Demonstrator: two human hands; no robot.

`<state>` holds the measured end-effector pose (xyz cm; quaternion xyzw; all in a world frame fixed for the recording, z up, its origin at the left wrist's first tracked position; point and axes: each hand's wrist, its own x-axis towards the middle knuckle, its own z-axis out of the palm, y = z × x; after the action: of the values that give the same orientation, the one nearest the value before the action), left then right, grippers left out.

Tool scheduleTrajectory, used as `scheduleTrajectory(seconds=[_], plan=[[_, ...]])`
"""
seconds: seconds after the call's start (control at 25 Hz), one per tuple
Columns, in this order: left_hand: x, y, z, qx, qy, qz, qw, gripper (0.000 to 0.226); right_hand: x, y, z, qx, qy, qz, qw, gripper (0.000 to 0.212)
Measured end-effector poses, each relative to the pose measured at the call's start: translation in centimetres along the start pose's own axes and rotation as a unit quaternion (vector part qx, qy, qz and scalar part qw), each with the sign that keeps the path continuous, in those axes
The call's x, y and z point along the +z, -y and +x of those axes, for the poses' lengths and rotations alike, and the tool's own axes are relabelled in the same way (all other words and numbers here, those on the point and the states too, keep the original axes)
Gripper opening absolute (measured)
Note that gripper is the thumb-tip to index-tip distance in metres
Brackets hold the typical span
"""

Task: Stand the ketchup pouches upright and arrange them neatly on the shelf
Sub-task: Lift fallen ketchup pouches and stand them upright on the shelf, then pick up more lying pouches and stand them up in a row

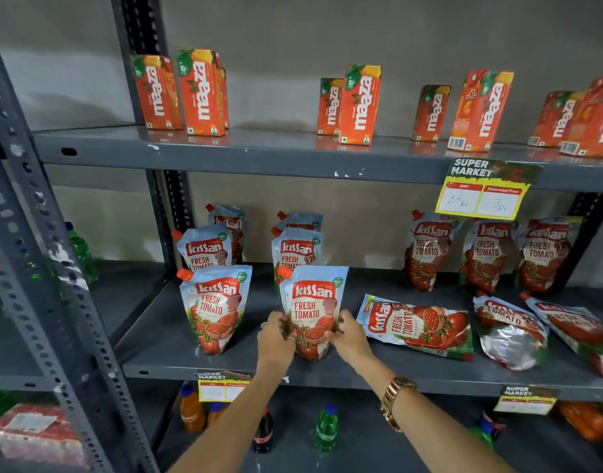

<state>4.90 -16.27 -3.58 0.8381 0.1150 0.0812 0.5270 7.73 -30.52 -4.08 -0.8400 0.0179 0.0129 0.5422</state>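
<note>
A Kissan ketchup pouch (pixel 313 302) stands upright near the front of the grey middle shelf (pixel 163 349). My left hand (pixel 275 336) grips its lower left side and my right hand (pixel 348 334) its lower right side. Another upright pouch (pixel 214 305) stands to its left, and more upright pouches (pixel 204 249) (pixel 295 250) stand in rows behind. Three upright pouches (pixel 428 250) line the back right. To the right, three pouches lie flat: one (pixel 417 324) beside my right hand, two more (pixel 508 331) (pixel 576 331) further right.
Maaza juice cartons (pixel 359 104) stand on the shelf above. A yellow price tag (pixel 484 189) hangs from that shelf's edge. Drink bottles (pixel 326 428) stand on the lower shelf. A grey perforated upright post (pixel 37 233) rises at the left.
</note>
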Motion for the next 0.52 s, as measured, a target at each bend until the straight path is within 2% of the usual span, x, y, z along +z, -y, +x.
scheduleTrajectory(seconds=[0.12,0.2,0.32,0.4,0.52], plan=[[-0.2,0.3,0.1,-0.058,0.027,0.097,0.993,0.028,-0.7,0.3,0.3,0.012,0.026,-0.038,0.999,0.032],[-0.2,-0.2,-0.4,-0.103,0.09,0.188,0.973,0.036,-1.8,0.5,0.5,0.007,-0.018,-0.064,0.998,0.031],[1.0,-1.5,-1.4,-0.144,0.208,0.168,0.953,0.025,-3.9,0.4,0.2,-0.011,-0.119,-0.089,0.989,0.032],[2.4,-2.9,-2.0,-0.179,0.283,0.153,0.93,0.024,-5.7,-0.1,0.1,-0.022,-0.157,-0.113,0.981,0.035],[5.4,-4.5,-2.0,-0.188,0.303,0.087,0.93,0.03,-9.0,-0.8,0.3,-0.027,-0.17,-0.126,0.977,0.033]])
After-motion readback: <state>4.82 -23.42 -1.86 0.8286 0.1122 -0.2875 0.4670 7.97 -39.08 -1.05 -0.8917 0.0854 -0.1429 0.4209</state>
